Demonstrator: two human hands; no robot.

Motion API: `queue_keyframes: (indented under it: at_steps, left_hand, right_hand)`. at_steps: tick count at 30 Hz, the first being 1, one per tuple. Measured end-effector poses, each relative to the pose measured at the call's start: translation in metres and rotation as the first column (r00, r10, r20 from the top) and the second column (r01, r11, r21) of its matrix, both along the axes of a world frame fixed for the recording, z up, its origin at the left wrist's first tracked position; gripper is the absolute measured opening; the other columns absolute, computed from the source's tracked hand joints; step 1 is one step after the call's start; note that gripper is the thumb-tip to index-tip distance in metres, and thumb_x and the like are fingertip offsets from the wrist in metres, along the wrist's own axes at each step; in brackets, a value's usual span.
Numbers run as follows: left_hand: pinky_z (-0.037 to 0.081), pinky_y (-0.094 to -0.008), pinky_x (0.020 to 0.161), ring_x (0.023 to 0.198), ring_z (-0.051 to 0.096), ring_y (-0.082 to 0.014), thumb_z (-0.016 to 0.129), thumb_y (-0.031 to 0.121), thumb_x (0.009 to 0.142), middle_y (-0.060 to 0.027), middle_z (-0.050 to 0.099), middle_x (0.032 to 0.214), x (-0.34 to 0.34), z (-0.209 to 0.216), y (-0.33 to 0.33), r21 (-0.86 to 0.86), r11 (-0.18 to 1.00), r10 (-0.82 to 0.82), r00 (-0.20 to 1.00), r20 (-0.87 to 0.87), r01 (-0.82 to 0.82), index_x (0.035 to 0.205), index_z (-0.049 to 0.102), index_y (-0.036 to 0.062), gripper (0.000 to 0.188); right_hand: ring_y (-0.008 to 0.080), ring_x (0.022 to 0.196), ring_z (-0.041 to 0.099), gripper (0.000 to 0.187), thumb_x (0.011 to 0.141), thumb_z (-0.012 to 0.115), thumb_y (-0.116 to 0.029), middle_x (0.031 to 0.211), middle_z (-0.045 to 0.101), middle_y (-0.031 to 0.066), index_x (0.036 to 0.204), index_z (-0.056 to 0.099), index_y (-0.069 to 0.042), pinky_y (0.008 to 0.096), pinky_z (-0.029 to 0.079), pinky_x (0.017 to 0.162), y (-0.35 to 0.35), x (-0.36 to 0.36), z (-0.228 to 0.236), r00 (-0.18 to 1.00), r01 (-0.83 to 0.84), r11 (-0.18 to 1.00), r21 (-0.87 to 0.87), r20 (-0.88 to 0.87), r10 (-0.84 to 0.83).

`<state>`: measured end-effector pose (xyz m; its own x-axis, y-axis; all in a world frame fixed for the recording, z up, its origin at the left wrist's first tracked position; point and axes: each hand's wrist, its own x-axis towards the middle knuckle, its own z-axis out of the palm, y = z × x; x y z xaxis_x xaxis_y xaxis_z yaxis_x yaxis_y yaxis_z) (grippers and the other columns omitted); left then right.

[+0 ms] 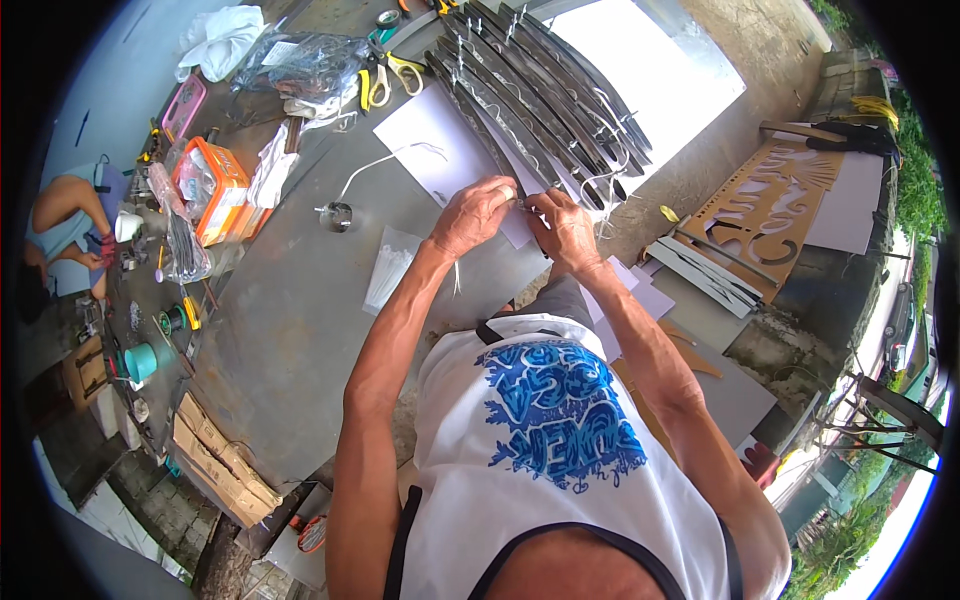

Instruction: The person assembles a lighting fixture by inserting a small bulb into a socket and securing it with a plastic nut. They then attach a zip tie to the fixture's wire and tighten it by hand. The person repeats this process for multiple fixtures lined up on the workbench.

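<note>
At twelve o'clock from the person, black strips (487, 136) lay heaped. The left hand (474, 217) and right hand (566, 227) had fingers seemingly pinching one's near end; white wires (612, 176) at one o'clock could've snagged if tugged.

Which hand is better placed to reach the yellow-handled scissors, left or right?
Probably the left hand: it is nearer the scissors, which lie forward and to its left. The right hand would have to cross past it. Both are at a dark strip's near end.
</note>
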<state>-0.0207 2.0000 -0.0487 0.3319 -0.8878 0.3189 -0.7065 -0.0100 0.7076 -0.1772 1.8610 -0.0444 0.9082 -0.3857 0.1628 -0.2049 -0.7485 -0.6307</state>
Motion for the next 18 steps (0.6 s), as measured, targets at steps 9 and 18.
queue_keyframes:
  at_steps: [9,18]
  left_hand:
    - [0.057,-0.0415,0.087,0.101,0.069,-0.0348,0.069,0.004,0.089,-0.0128,0.07,0.116,-0.0002,-0.0023,-0.0007,-0.003,1.0,0.006,1.0,0.024,-0.006,0.103,0.068,0.0011,0.014]
    - [0.057,-0.0407,0.087,0.102,0.069,-0.0339,0.07,0.005,0.089,-0.0125,0.07,0.117,-0.0011,-0.0031,-0.0003,0.017,0.999,0.029,1.0,0.007,-0.029,0.101,0.068,0.0016,0.013]
  right_hand:
    - [0.0327,0.084,0.068,0.017,0.086,0.074,-0.019,0.092,0.066,0.0107,0.098,0.072,-0.007,0.0439,0.055,0.072,0.0039,0.0035,-0.0002,0.999,0.026,1.0,-0.006,-0.02,-0.026]
    - [0.0319,0.087,0.07,0.016,0.085,0.072,-0.017,0.092,0.069,0.0101,0.095,0.071,-0.006,0.0428,0.056,0.074,0.0103,0.0083,-0.0027,0.992,0.108,0.994,-0.001,-0.065,-0.108]
